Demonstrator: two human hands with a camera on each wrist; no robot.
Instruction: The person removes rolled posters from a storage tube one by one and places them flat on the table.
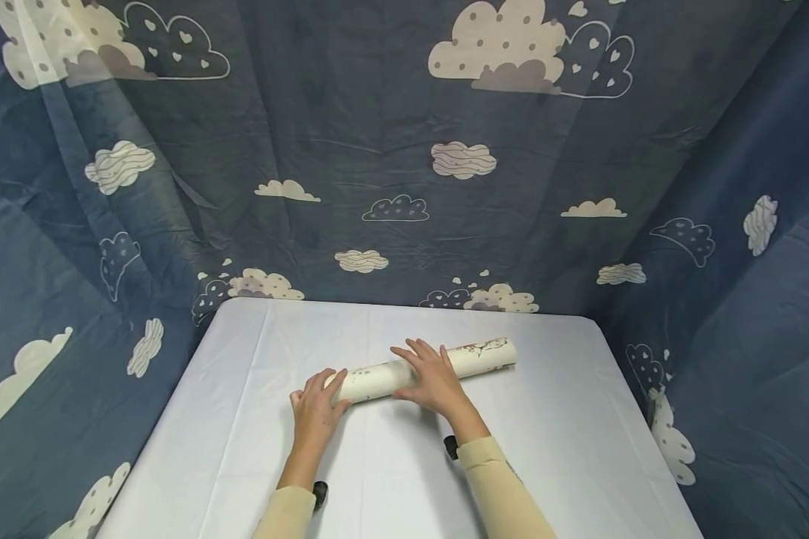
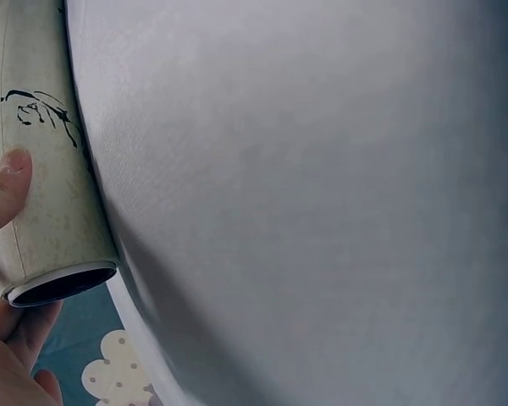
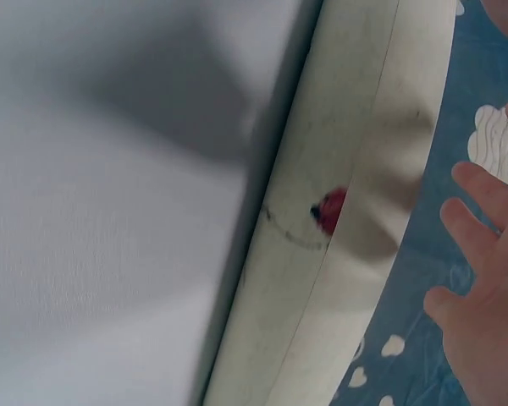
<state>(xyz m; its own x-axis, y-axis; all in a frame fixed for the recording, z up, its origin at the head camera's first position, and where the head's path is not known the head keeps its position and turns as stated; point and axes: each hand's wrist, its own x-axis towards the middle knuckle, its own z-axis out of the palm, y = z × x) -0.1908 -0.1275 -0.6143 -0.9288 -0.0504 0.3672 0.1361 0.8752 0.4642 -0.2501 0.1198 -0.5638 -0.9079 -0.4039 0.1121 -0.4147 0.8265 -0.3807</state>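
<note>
A cream rolled paper scroll (image 1: pixel 482 358) with dark ink marks and touches of red lies slantwise across the white table. At its left end my left hand (image 1: pixel 317 412) holds it, the thumb (image 2: pixel 8 190) on the near side and the other fingers around the far side. The hollow end of the scroll (image 2: pixel 51 203) shows a white rim in the left wrist view. My right hand (image 1: pixel 437 382) is over the scroll's middle with fingers spread. In the right wrist view those fingers (image 3: pixel 483 228) look apart from the paper, and a long seam runs along the scroll (image 3: pixel 322 254).
The white-covered table (image 1: pixel 276 337) has rounded back corners. A dark blue curtain (image 1: pixel 377 112) with cloud prints hangs behind it and along both sides. Small black devices (image 1: pixel 452 447) sit at the wrists beside the cream sleeves (image 1: pixel 505 486).
</note>
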